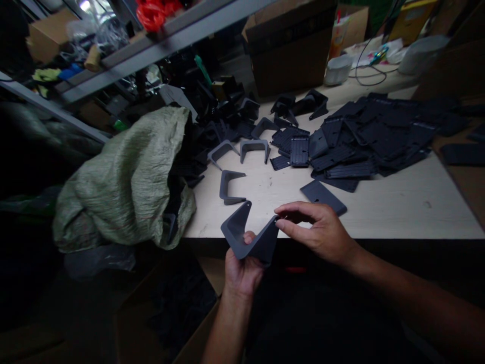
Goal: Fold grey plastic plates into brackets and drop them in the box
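A dark grey U-shaped plastic bracket [238,233] is held up at the table's front edge. My left hand [244,270] grips it from below, the thumb showing inside the U. At the bracket's right arm tip, near its small hole, my right hand [322,230] pinches with thumb and forefinger; whether a small part sits between them I cannot make out. Just behind, another U-shaped bracket [227,188] lies on its side. Two more brackets, a middle one [254,146] and a left one [223,151], stand farther back. A flat grey plate [323,196] lies beyond my right hand.
A heap of dark flat plates [379,131] covers the table's right rear. On the left, a woven sack [129,177] spills dark parts. Below the edge stands an open cardboard box [210,273] with dark parts. Behind are a large carton [291,50] and a drink cup [338,38].
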Action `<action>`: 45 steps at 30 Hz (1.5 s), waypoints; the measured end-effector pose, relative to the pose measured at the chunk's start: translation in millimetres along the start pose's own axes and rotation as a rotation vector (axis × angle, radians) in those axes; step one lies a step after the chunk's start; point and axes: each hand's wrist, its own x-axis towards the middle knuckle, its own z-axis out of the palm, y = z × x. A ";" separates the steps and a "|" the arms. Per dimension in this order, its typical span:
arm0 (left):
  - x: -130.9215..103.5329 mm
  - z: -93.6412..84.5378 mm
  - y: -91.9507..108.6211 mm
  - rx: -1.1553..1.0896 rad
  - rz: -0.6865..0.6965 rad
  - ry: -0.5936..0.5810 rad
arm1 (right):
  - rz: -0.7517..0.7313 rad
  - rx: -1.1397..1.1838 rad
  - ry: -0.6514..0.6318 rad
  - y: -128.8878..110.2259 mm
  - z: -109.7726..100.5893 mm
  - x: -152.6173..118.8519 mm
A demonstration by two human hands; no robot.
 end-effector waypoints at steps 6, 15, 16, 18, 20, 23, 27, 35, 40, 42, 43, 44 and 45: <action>-2.9 5.1 -0.8 0.026 0.075 0.036 | -0.024 -0.022 -0.059 2.7 -0.7 0.6; -12.1 6.6 14.8 0.130 0.303 -0.195 | -0.098 -0.438 0.177 31.2 -46.7 3.7; -14.4 5.1 18.6 0.172 0.347 -0.203 | -0.122 -0.584 0.223 39.9 -56.8 2.4; -18.5 1.6 26.8 0.228 0.396 -0.214 | -0.093 -0.853 0.266 60.3 -74.6 -2.0; -20.5 -1.0 33.7 0.217 0.390 -0.245 | 0.012 -1.072 0.229 81.8 -86.5 -8.2; -17.7 -1.6 36.3 0.142 0.293 -0.331 | 0.146 -1.245 0.114 107.1 -92.0 -17.0; -7.5 0.4 26.3 0.100 0.146 -0.410 | 0.103 -1.188 0.105 119.4 -85.6 -20.4; 5.0 2.0 10.8 0.006 0.176 -0.380 | 0.054 -0.900 0.011 107.0 -62.8 -3.6; 15.3 3.2 11.6 -0.095 0.278 -0.366 | 0.089 -0.390 -0.026 47.6 -39.4 -4.6; 20.5 5.6 11.0 -0.114 0.274 -0.324 | 0.013 -0.366 -0.079 23.9 -24.0 -13.5; 22.6 7.4 10.0 -0.110 0.262 -0.291 | -0.038 -0.386 -0.106 15.8 -15.8 -18.5; 24.4 9.5 8.6 -0.098 0.246 -0.259 | -0.083 -0.415 -0.129 10.6 -7.8 -23.2; 25.6 11.7 6.9 -0.078 0.227 -0.232 | -0.120 -0.446 -0.146 8.2 -0.3 -27.1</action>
